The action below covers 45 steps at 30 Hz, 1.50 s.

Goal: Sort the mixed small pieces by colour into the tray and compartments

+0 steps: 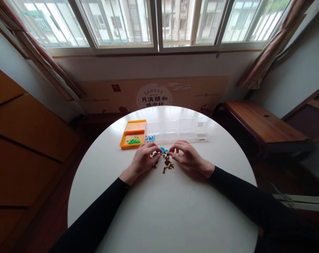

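Note:
A loose pile of small brown and yellow pieces (168,163) lies on the white round table, with small blue pieces (164,150) at its far side. From the left, my left hand (142,158) reaches in, thumb and fingertips drawn together at the pile's edge. Across from it, my right hand (187,154) is also pinched, its tips by the blue and brown pieces. Whatever either pinch holds is too small to make out. More brown bits lie partly hidden under my left fingers.
Beyond my left hand stands an orange box (122,143) with green pieces (134,141) inside. Beside it is a clear compartment case (180,131), its leftmost compartment holding blue pieces (150,138). The round table (159,211) has a curved edge; a wooden bench (275,119) stands right.

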{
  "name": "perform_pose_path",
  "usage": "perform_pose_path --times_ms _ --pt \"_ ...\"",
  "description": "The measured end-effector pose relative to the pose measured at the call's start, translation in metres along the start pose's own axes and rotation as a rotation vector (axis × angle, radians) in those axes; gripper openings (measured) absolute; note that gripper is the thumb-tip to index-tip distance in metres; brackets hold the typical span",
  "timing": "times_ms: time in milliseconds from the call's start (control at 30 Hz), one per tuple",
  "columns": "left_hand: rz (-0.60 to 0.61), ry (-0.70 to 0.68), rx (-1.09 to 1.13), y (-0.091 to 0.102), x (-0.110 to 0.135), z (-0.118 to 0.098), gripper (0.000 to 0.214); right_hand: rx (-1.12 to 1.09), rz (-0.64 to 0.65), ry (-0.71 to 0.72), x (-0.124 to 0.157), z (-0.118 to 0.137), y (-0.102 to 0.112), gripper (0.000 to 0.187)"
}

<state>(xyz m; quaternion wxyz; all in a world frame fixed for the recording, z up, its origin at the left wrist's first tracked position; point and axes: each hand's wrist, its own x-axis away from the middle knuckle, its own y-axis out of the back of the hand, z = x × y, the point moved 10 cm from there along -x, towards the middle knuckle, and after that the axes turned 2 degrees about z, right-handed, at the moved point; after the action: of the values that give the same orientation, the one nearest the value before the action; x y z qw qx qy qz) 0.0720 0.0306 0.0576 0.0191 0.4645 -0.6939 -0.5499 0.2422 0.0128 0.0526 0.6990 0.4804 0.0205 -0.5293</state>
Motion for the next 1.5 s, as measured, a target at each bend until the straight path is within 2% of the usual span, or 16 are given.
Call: perform_pose_path --times_ms 233,400,667,1033,1233,1500 --pt "-0.037 -0.008 0.043 0.004 0.000 -0.003 0.007 -0.007 0.006 -0.009 0.000 0.002 0.001 0.004" --pt "-0.091 -0.072 0.104 0.008 0.000 -0.014 0.009 -0.015 -0.003 -0.007 0.000 0.003 0.000 0.003" --pt "-0.150 -0.160 0.057 0.011 0.002 -0.026 0.005 -0.037 0.032 0.055 -0.002 0.008 -0.004 0.013" --pt "-0.131 -0.178 0.035 0.005 0.004 -0.024 0.001 -0.066 0.018 0.071 -0.001 0.008 -0.003 0.013" --pt "-0.154 -0.176 0.035 0.007 0.005 -0.024 0.010 -0.063 0.005 0.072 -0.001 0.006 -0.003 0.013" --pt "-0.170 -0.175 0.059 0.007 0.006 -0.022 0.010 -0.061 -0.005 0.077 0.000 0.005 -0.004 0.013"
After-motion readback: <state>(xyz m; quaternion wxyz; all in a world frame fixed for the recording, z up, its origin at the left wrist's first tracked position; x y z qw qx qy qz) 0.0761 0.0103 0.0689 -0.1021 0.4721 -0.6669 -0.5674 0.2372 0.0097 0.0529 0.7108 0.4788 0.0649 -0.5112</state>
